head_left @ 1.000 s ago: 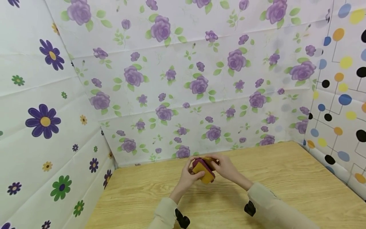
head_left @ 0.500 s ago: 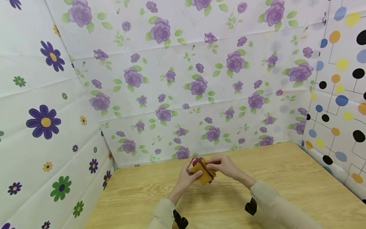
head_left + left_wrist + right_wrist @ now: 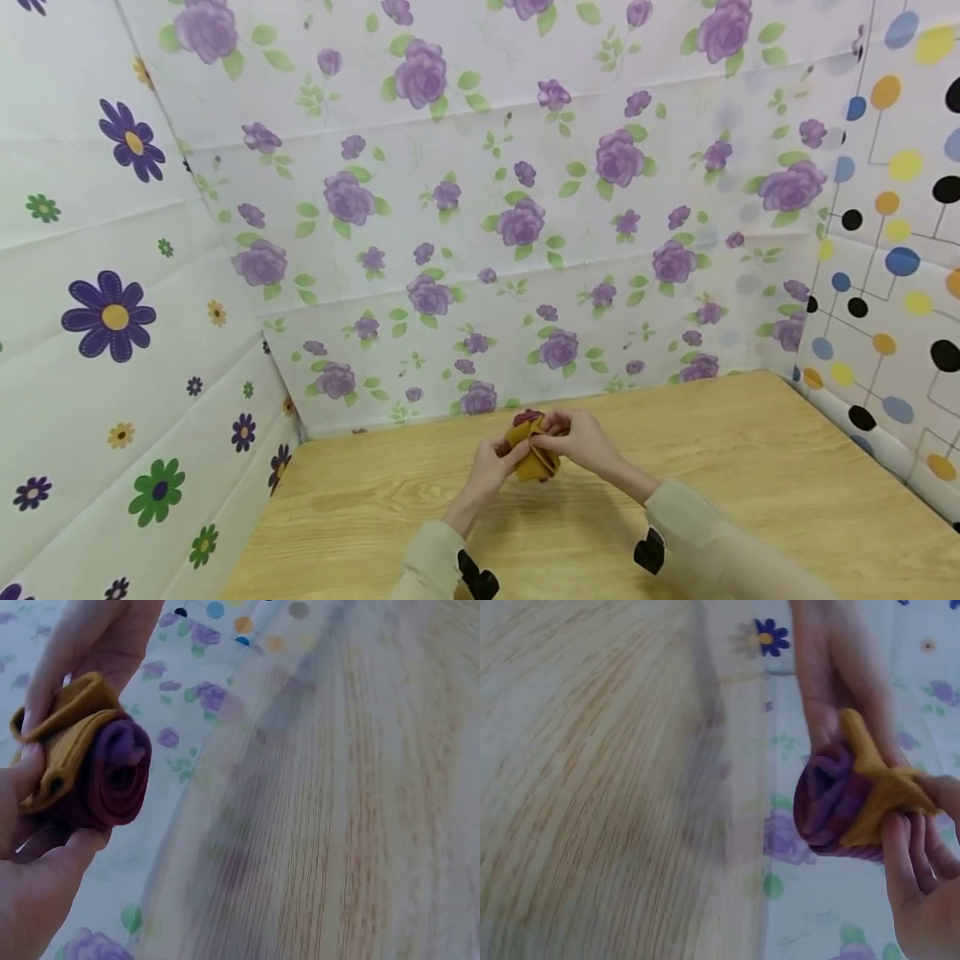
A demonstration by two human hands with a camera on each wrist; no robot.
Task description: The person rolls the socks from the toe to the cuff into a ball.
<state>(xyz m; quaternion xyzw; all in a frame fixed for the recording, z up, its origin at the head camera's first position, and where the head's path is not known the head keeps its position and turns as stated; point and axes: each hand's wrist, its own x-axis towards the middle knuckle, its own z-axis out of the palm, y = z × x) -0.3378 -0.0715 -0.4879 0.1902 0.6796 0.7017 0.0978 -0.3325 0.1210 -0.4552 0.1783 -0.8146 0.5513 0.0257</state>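
Note:
A rolled-up pair of socks [image 3: 536, 468], maroon-purple with a mustard cuff, is held above the table between both hands. My left hand [image 3: 489, 473] grips it from the left, thumb on the mustard part. From the right, my right hand [image 3: 587, 443] pinches the cuff's edge. The left wrist view shows the spiral end of the rolled socks [image 3: 120, 776], with the mustard band folded open beside it. In the right wrist view, the cuff [image 3: 885, 802] stretches between the fingers and partly covers the roll. Some fingertips are hidden behind the fabric.
A light wood-grain table [image 3: 360, 517] lies beneath the hands. Behind it hangs a white sheet with purple roses [image 3: 450, 250]. Flower-patterned sheeting [image 3: 150, 400] borders the left, and dotted sheeting [image 3: 885, 317] the right. Black wrist cameras [image 3: 649, 551] sit at the sleeves.
The mustard cuff, earlier pulled out to the right of the roll, is now bunched and drawn across it. My left thumb has shifted up to the cuff's edge, close to the right fingers.

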